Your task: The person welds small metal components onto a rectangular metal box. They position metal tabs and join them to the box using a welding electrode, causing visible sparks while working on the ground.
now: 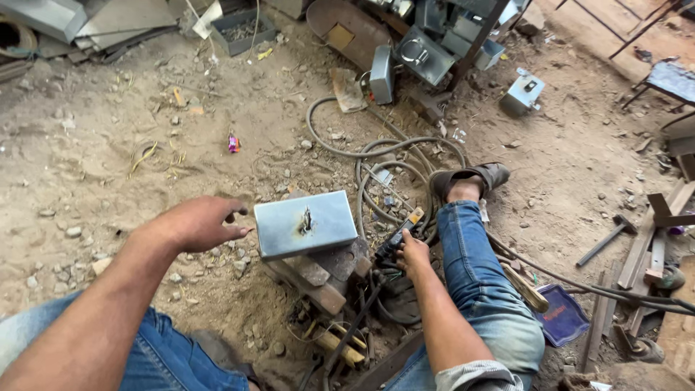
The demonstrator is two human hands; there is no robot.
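A grey sheet-metal box with a burnt hole in its top rests on a stack of rusty metal blocks on the dirt floor. My left hand hovers just left of the box, fingers curled loosely, holding nothing. My right hand lies to the right of the box, by my right leg in blue jeans, and grips a dark welding electrode holder that points up toward the box's right edge. Thick grey cables loop behind the box.
More grey metal boxes and sheet scraps lie at the back. A hammer, steel bars and a small blue tray sit to the right. My sandalled right foot rests on the cables. Stones are scattered over the dirt.
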